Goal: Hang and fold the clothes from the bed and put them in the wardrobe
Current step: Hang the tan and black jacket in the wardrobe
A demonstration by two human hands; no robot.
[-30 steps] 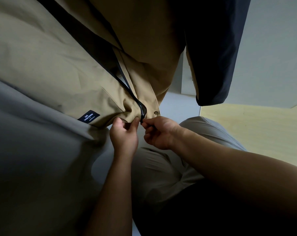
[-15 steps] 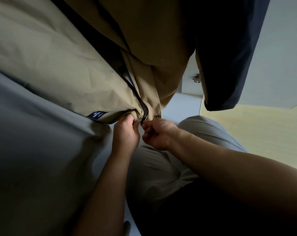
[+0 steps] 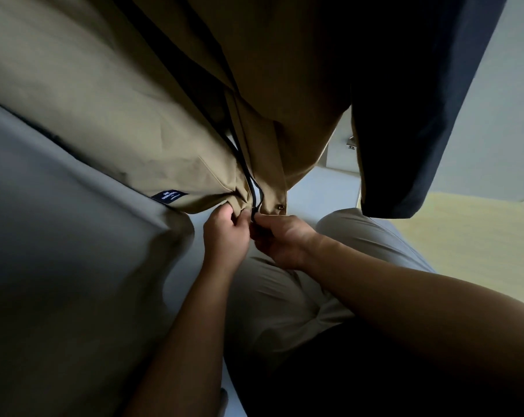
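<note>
Left hand (image 3: 224, 233) and right hand (image 3: 280, 242), centre of the frame: both were bare. Left forearm (image 3: 176, 341), from the lower edge, and right forearm (image 3: 405, 296), from the lower right: each was uncovered along all of its visible length. Trousers (image 3: 278, 302), centre to centre right: these were of pale greyish-beige cloth, smooth over the thigh (image 3: 375, 236) at the right and gathered into soft creases and folds lower down. Upper garment (image 3: 360, 371), lower centre to lower right: it was very dark, near black, and lay in deep shadow, so its cut and seams could not be made out.
</note>
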